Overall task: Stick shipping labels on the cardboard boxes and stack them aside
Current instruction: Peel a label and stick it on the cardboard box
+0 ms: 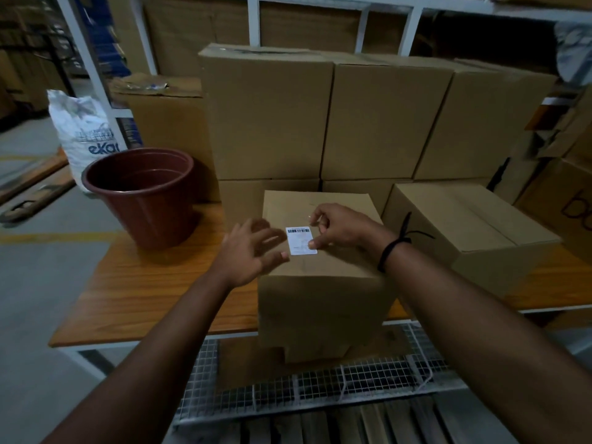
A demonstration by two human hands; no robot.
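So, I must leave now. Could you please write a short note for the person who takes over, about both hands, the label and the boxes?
Left hand: open, fingers spread, just left of the label, blurred.
Right hand: fingers curled, pinching the label's right edge.
The label lies on top of the front box on the table; a second box, no label visible, sits to its right; a stack of boxes stands behind.
Done: label placed; whether it is pressed flat I cannot tell.
Left: probably smooth it down, stack this box aside, then label the next.
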